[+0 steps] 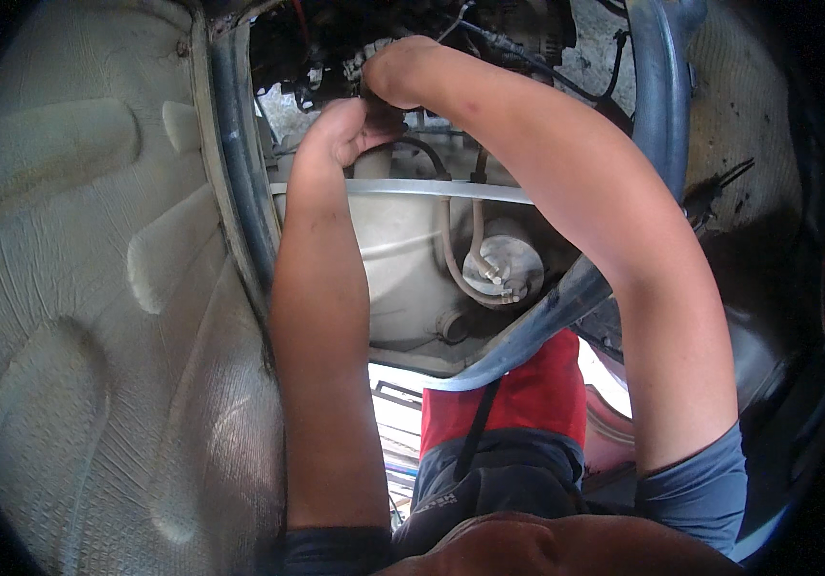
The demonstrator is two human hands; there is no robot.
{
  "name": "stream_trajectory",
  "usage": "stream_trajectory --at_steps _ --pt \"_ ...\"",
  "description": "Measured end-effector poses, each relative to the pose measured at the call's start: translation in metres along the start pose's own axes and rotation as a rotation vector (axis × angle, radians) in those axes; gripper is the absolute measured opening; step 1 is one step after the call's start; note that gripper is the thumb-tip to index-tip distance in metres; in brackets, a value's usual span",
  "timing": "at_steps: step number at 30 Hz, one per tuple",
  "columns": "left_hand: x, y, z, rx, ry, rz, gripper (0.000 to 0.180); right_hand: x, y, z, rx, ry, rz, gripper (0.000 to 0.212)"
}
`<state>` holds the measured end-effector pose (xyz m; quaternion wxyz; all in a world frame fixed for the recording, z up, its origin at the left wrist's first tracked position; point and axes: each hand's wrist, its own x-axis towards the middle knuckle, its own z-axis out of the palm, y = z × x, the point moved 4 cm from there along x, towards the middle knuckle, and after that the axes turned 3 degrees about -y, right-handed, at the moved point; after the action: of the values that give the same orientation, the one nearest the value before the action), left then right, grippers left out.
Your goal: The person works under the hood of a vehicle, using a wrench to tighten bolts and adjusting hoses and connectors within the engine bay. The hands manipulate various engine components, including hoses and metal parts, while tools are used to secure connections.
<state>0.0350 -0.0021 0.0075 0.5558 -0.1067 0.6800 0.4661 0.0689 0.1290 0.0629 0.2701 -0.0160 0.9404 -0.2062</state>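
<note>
Both my arms reach forward through a dark-framed opening into a vehicle's engine compartment. My left hand (340, 130) is at the far side of the opening, its fingers stretched to the right in shadow, and looks open. It lies just below dark engine parts (312, 82). Right beside it, my right hand (398, 72) bends at the wrist among metal parts (363, 60). Its fingers are hidden behind the wrist, so what they touch cannot be made out. Under the hands, a brown hose (422, 146) curves toward a metal crossbar (403, 187).
A round metal canister (507, 269) with two hoses (451, 252) sits below the crossbar. Blue-grey rubber-like trim (659, 106) edges the opening. A moulded, padded panel (76, 240) stands at the left. Dark wires (720, 187) stick out at the right.
</note>
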Motion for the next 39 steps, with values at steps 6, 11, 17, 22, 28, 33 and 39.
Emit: stream_trajectory --at_steps 6,11,17,22,28,33,39 --pt "0.000 -0.003 -0.003 -0.009 0.032 -0.042 0.023 -0.007 0.001 0.004 0.069 0.057 -0.002 0.033" --pt "-0.013 0.004 0.009 0.052 0.109 -0.011 0.026 -0.026 -0.022 0.013 0.268 0.046 0.139 0.026" --pt "-0.007 0.002 0.003 -0.031 0.051 -0.012 0.026 -0.026 -0.010 0.002 0.141 0.031 0.112 0.029" --pt "0.001 -0.001 -0.002 -0.035 0.012 -0.011 0.027 -0.009 -0.006 0.008 -0.239 0.238 -0.074 0.028" --pt "-0.003 -0.001 -0.002 -0.015 0.040 -0.021 0.026 -0.004 -0.004 0.009 -0.054 0.072 -0.048 0.028" --pt "-0.016 0.004 0.010 0.055 0.087 -0.001 0.032 -0.023 -0.021 0.015 0.183 0.033 0.084 0.030" --pt "-0.008 0.004 0.001 0.017 0.036 -0.018 0.031 -0.021 -0.009 0.010 0.080 0.135 0.031 0.027"
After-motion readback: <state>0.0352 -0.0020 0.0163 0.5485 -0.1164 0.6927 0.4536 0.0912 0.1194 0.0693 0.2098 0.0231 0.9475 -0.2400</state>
